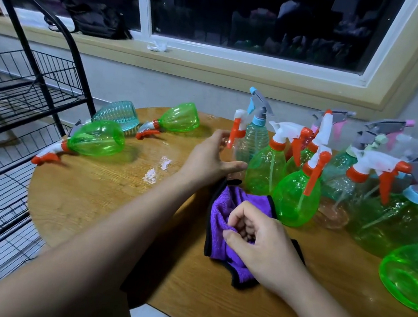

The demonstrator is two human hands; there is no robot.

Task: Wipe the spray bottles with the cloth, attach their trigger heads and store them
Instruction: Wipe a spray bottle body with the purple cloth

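Wiping station: purple cloth [222, 210] pinched in right hand [260, 243], left hand [211, 156] at clear bottle [238, 154].

Right hand: fingers curled, thumb and fingertips bunching a fold of the purple cloth, which lies on the wooden table [86, 201] just in front of the upright bottles [295, 198]. Left hand: spread open, thumb and fingers to either side of the clear bottle; contact not confirmable. Clear bottle: upright, white-and-orange trigger head [238, 127] fitted, at near-left edge of the standing group. Three lying bottles [94, 139], heads fitted, at far left of table beside black wire rack [25, 99]. One green bottle [412, 273] on its side at right edge.
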